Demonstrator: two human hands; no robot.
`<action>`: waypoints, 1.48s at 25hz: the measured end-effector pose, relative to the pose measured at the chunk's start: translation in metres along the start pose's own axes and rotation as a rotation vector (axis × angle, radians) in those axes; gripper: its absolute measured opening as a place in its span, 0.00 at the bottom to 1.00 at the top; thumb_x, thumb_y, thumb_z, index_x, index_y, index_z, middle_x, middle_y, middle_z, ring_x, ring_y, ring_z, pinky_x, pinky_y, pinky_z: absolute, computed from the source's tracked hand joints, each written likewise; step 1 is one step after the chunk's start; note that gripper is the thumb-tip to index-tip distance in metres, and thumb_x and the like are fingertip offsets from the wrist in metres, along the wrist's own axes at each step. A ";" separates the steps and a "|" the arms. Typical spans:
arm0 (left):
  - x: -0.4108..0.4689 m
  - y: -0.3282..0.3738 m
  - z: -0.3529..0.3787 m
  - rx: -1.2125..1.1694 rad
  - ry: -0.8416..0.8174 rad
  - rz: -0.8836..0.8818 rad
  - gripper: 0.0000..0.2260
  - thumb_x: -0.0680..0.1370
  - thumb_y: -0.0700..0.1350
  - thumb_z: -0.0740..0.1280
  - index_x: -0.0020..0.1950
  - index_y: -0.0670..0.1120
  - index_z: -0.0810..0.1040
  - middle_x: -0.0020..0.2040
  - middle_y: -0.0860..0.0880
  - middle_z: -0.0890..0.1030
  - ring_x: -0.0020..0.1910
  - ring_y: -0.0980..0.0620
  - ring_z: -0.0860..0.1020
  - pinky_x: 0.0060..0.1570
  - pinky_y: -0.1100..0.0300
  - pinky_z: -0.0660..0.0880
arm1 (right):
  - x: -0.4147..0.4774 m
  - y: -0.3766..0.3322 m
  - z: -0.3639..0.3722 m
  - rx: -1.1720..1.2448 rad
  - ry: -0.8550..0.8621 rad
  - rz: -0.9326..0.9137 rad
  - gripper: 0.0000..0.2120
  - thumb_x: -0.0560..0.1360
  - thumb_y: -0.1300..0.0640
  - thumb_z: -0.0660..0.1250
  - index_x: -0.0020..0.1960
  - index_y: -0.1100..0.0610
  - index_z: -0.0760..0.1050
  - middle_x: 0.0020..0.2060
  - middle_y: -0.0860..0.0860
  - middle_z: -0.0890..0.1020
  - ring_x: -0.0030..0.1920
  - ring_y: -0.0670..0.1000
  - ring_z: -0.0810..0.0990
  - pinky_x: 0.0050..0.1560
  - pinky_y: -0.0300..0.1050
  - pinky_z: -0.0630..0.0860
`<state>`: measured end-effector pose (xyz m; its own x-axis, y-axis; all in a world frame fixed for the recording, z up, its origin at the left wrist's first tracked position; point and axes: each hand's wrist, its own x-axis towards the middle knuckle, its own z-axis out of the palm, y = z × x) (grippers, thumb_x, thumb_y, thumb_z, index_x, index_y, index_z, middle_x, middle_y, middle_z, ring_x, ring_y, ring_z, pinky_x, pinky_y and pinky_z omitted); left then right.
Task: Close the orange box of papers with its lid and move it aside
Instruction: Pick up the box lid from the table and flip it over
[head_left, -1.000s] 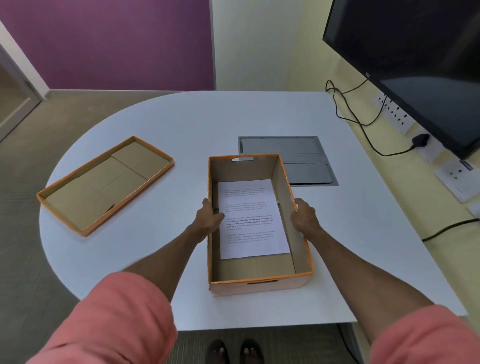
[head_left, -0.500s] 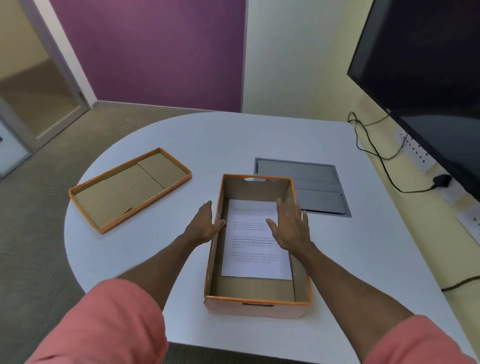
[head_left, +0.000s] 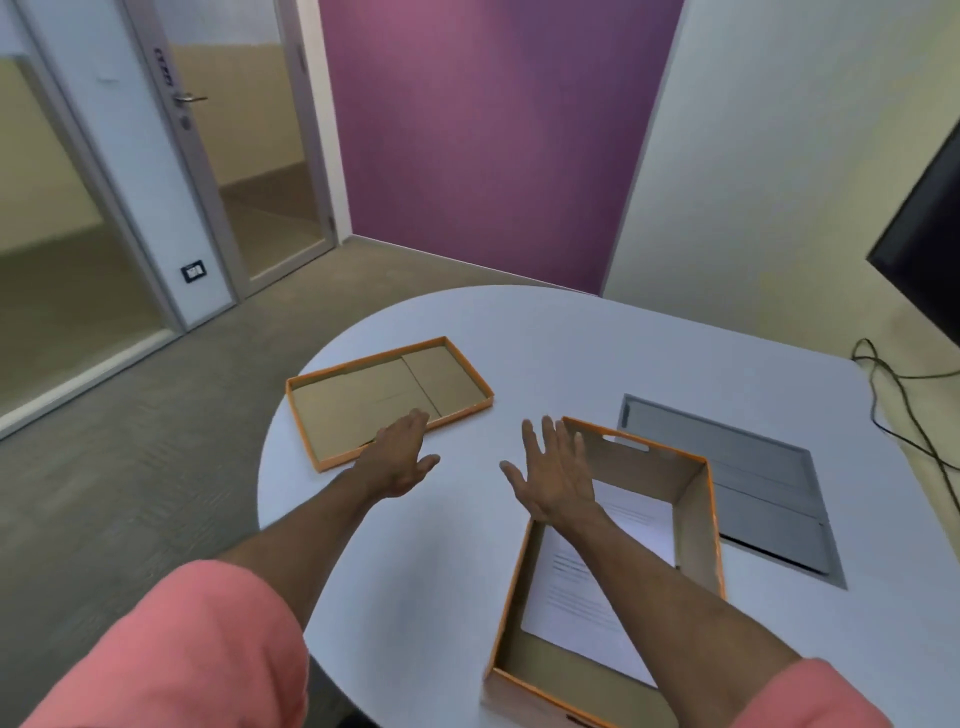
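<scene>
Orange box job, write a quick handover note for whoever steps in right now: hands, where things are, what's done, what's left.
Left hand: open, empty, over the near edge of the lid.
Right hand: open, empty, above the orange box at its far left corner.
Lid lies upside down on the table, left of the box and apart from it.
Box is open, with papers inside.
Done: nothing visible yet.
Left: pick up the lid, flip it, fit it on the box, move the box aside.

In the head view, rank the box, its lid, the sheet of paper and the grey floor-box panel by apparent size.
1. Box, though it is nearest the camera.
2. Lid and grey panel look alike; unranked.
3. Paper, partly hidden by an arm.
</scene>
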<state>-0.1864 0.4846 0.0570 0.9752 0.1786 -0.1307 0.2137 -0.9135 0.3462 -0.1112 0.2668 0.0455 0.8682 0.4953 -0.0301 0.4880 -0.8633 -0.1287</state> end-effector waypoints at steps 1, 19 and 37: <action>0.002 -0.013 -0.004 0.013 0.003 -0.010 0.31 0.81 0.53 0.58 0.78 0.42 0.51 0.80 0.43 0.53 0.78 0.45 0.54 0.75 0.47 0.55 | 0.009 -0.013 0.002 -0.015 -0.006 -0.031 0.34 0.80 0.38 0.46 0.80 0.55 0.45 0.80 0.59 0.49 0.80 0.59 0.46 0.78 0.59 0.42; 0.157 -0.240 0.006 0.080 -0.188 -0.059 0.32 0.81 0.53 0.58 0.78 0.43 0.49 0.80 0.44 0.48 0.79 0.45 0.50 0.76 0.45 0.48 | 0.206 -0.193 0.132 0.007 -0.210 0.039 0.31 0.81 0.41 0.48 0.79 0.57 0.52 0.79 0.59 0.55 0.79 0.59 0.52 0.77 0.59 0.50; 0.157 -0.220 0.113 0.165 -0.136 -0.116 0.36 0.77 0.66 0.48 0.79 0.46 0.47 0.80 0.43 0.48 0.77 0.39 0.52 0.72 0.38 0.49 | 0.236 -0.119 0.180 -0.107 -0.492 -0.100 0.27 0.83 0.47 0.46 0.80 0.51 0.45 0.79 0.60 0.47 0.79 0.62 0.47 0.78 0.57 0.45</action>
<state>-0.0865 0.6723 -0.1451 0.9258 0.2449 -0.2881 0.3004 -0.9390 0.1671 0.0197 0.5042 -0.1245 0.6840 0.5410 -0.4894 0.5956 -0.8015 -0.0537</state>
